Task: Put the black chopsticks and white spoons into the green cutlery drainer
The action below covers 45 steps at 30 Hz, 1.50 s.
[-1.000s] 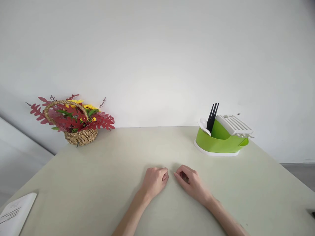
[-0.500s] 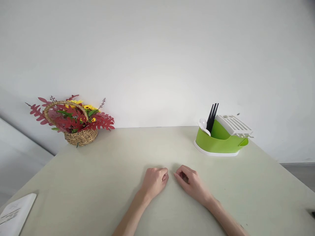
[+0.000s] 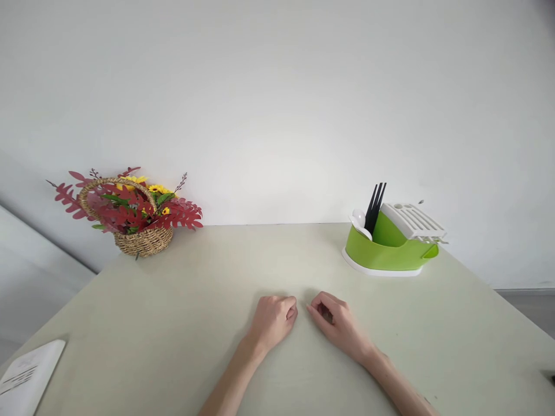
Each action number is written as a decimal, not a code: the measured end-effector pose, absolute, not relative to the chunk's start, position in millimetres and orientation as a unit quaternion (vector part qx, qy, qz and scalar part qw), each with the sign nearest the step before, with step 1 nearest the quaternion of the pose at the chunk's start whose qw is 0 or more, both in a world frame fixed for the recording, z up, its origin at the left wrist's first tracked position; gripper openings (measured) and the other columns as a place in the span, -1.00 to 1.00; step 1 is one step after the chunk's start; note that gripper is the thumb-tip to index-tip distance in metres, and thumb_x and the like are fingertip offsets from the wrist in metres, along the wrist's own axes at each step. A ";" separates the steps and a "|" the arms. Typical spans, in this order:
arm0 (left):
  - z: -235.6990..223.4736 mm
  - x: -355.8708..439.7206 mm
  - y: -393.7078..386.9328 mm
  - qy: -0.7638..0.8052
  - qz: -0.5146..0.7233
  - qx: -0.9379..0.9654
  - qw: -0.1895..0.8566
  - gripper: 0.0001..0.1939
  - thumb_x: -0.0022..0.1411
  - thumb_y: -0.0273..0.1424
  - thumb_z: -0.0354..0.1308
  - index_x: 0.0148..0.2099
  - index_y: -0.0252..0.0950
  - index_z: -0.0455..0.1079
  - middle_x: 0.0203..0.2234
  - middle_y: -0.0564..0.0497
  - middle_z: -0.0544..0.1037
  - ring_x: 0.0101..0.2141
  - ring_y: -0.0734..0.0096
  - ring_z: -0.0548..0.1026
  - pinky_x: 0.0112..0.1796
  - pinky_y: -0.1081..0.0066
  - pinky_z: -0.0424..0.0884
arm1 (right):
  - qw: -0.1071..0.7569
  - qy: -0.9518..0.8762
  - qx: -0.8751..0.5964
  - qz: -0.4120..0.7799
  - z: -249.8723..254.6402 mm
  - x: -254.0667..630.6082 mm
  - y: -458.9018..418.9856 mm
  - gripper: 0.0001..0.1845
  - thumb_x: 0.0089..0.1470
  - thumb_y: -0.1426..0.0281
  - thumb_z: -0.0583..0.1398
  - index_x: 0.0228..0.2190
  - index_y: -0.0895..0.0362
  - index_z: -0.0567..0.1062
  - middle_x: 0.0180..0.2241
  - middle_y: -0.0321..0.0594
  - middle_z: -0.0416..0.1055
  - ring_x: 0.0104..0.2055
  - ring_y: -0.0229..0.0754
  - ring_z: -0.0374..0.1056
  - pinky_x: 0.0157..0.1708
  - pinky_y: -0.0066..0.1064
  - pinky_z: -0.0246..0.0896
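Note:
My left hand (image 3: 274,319) rests on the pale table (image 3: 195,323) near its middle, fingers curled into a loose fist with nothing in them. My right hand (image 3: 336,323) lies just to its right, also curled under, knuckles up, holding nothing I can see. The two hands are almost touching at the fingertips. Nothing else lies close to them on the tabletop.
A woven basket (image 3: 141,240) with red leaves and yellow flowers stands at the back left. A green and white cutlery drainer (image 3: 390,248) with black utensils and a white spoon sits at the back right. A printed paper (image 3: 26,378) lies at the front left corner.

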<state>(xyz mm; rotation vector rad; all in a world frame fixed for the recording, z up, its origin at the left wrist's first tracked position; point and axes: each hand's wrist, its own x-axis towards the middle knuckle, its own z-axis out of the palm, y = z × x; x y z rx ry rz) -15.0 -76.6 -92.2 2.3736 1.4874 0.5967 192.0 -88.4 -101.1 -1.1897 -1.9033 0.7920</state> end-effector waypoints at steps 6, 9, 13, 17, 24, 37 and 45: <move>-92.2 -14.8 -76.4 0.515 0.203 0.822 0.138 -0.74 0.13 -0.61 -0.01 -0.50 -0.23 0.04 -0.66 0.19 0.09 -0.59 0.49 -0.04 -0.46 0.35 -0.13 | 0.375 -0.740 -0.466 0.308 -98.3 191.6 -89.1 -0.64 0.37 0.13 0.10 -0.42 0.04 0.38 -0.44 -0.27 0.41 -0.42 -0.19 0.29 -0.47 -0.39 0.17; -92.0 -14.6 -76.5 0.515 0.202 0.822 0.136 -0.74 0.13 -0.62 -0.01 -0.50 -0.23 0.04 -0.66 0.19 0.08 -0.58 0.49 -0.05 -0.46 0.35 -0.14 | 0.375 -0.742 -0.466 0.303 -99.6 191.9 -88.9 -0.66 0.37 0.16 0.11 -0.42 0.04 0.39 -0.44 -0.27 0.41 -0.42 -0.19 0.30 -0.47 -0.39 0.17; -92.3 -14.8 -76.6 0.516 0.202 0.821 0.136 -0.74 0.13 -0.62 0.00 -0.51 -0.23 0.05 -0.66 0.19 0.08 -0.58 0.49 -0.05 -0.46 0.35 -0.14 | 0.376 -0.741 -0.464 0.306 -102.8 192.1 -88.3 -0.68 0.37 0.17 0.11 -0.41 0.04 0.38 -0.43 -0.28 0.40 -0.41 -0.20 0.29 -0.46 -0.40 0.16; -92.9 -15.1 -76.3 0.515 0.202 0.822 0.134 -0.73 0.13 -0.61 -0.01 -0.50 -0.23 0.03 -0.66 0.19 0.07 -0.59 0.50 -0.05 -0.46 0.35 -0.14 | 0.374 -0.741 -0.464 0.309 -104.0 191.9 -88.0 -0.68 0.37 0.18 0.10 -0.41 0.04 0.38 -0.43 -0.29 0.39 -0.41 -0.20 0.29 -0.44 -0.39 0.16; -94.4 -15.4 -75.0 0.514 0.201 0.823 0.133 -0.73 0.13 -0.61 -0.01 -0.49 -0.24 -0.01 -0.66 0.19 0.07 -0.59 0.51 -0.04 -0.46 0.36 -0.14 | 0.372 -0.740 -0.464 0.315 -102.7 191.9 -87.8 -0.67 0.37 0.16 0.10 -0.41 0.04 0.37 -0.43 -0.27 0.39 -0.40 -0.19 0.28 -0.44 -0.38 0.15; -96.2 -15.6 -74.7 0.513 0.206 0.823 0.132 -0.73 0.14 -0.60 -0.01 -0.48 -0.24 -0.02 -0.67 0.19 0.08 -0.59 0.51 -0.06 -0.47 0.37 -0.15 | 0.368 -0.740 -0.465 0.315 -101.8 192.0 -88.6 -0.67 0.38 0.17 0.10 -0.41 0.05 0.38 -0.43 -0.29 0.39 -0.40 -0.20 0.28 -0.43 -0.39 0.16; -95.0 -15.6 -75.6 0.510 0.208 0.825 0.130 -0.72 0.13 -0.61 -0.01 -0.49 -0.24 -0.03 -0.66 0.19 0.06 -0.58 0.51 -0.08 -0.47 0.37 -0.15 | 0.370 -0.741 -0.465 0.313 -99.0 191.7 -88.9 -0.66 0.37 0.16 0.10 -0.41 0.05 0.38 -0.43 -0.29 0.40 -0.40 -0.20 0.29 -0.45 -0.40 0.16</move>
